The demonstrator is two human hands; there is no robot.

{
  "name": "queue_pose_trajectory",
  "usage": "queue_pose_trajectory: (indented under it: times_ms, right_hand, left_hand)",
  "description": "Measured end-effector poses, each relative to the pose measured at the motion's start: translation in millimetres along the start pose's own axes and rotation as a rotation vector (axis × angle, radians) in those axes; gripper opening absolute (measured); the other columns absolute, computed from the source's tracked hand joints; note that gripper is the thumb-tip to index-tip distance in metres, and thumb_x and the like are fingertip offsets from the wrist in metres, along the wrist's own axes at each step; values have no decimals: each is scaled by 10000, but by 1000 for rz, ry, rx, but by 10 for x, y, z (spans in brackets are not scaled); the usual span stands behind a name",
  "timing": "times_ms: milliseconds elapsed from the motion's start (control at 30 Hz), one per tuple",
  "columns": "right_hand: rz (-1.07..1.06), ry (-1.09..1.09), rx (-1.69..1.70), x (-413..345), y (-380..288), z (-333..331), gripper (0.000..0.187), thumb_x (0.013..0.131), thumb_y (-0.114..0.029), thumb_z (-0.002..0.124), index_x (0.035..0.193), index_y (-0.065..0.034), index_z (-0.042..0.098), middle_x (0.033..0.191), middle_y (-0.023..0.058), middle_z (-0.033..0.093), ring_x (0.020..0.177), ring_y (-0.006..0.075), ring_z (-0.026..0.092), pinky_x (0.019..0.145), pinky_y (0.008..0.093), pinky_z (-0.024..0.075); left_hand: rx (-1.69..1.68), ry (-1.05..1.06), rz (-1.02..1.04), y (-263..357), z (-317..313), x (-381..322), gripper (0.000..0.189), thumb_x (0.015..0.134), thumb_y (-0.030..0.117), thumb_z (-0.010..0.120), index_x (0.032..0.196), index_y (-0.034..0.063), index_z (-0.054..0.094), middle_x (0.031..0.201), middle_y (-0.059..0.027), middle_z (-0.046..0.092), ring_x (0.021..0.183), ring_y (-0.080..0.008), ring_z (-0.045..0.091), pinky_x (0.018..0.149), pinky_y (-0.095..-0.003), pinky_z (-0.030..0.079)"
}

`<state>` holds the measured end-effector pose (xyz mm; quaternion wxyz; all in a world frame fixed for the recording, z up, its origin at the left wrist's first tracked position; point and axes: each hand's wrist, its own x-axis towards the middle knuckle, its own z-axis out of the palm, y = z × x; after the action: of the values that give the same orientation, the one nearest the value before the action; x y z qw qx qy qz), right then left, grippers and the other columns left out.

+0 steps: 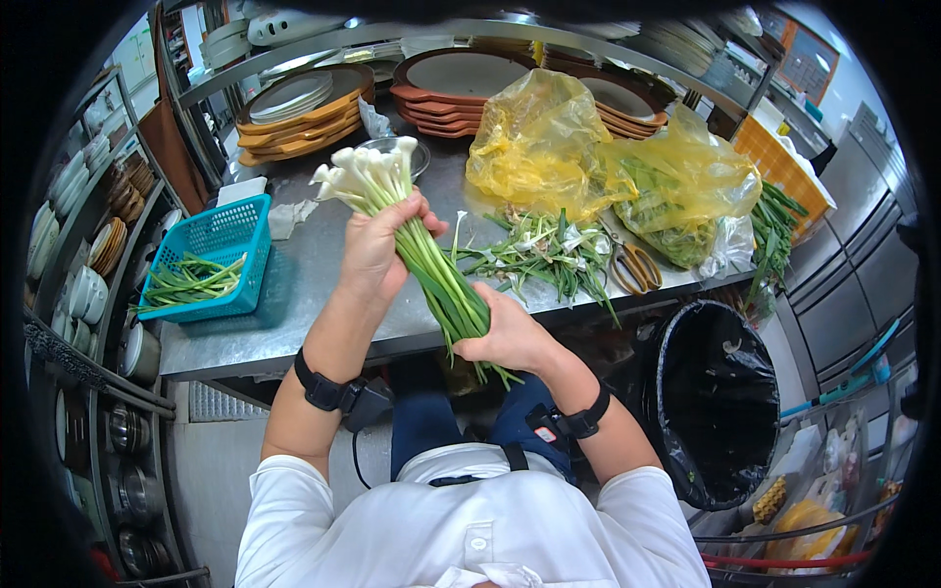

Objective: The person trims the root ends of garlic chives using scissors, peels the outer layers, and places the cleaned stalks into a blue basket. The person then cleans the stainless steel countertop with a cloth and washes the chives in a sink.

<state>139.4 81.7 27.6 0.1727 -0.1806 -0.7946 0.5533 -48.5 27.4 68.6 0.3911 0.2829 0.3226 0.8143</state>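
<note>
A bunch of young green garlic [434, 272] with white bulbs is held at a slant above the front of the steel table. My left hand [382, 242] is wrapped around its stalks just below the bulbs. My right hand [507, 329] grips the same bunch near the leafy green ends. On the table beyond my right hand lies a loose heap of green trimmings and papery skins [548, 253]. Scissors with tan handles [635, 266] rest at the heap's right side. To the left, a turquoise plastic basket [253, 253] holds some cut green stalks [195, 279].
Yellow plastic bags [540, 140] and a bag of leafy greens [669, 220] occupy the table's right. Stacked wood-rimmed plates [309, 110] and a bowl [420, 158] stand behind. A bin lined with black plastic [713, 404] is by the right front edge. Shelves of dishes [92, 294] line the left.
</note>
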Motion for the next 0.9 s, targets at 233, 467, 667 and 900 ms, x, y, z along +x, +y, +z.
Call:
queue_pose_trajectory:
  times_ms: [233,467,667,900]
  right_hand:
    - [295,209,-79,-369,456,-359,172,827,-126,618,850,37,666,641,98,636,526,117,579,512,291,475]
    - [-392,1067,-554,-287,146,-494,244,815,-155,713,670,-33,560,543,86,492,453,258,474,454,327,401]
    - [-1062,699,-1181,-111,-321,-38,725,803,-466,678,1289,24,456,1285,176,505,1216,341,461,1054,560,283]
    - [-277,826,-1029,103,436,-899,304,895,-302,580,768,-30,628,664,147,628,659,325,622,927,519,411]
  left_hand:
    - [-233,160,189,651,-466,425,60,923,66,535,929,13,507,793,-62,561,678,-155,541,768,-360,513]
    - [-285,310,191,330,-638,501,73,899,47,573,865,-8,537,742,-77,545,691,-190,563,756,-399,536]
    - [-267,346,181,33,-268,405,56,869,12,592,897,-3,545,753,-79,561,673,-201,573,753,-428,535]
    - [-282,232,295,512,-557,373,88,875,3,581,922,7,507,749,-58,530,666,-164,538,717,-362,519]
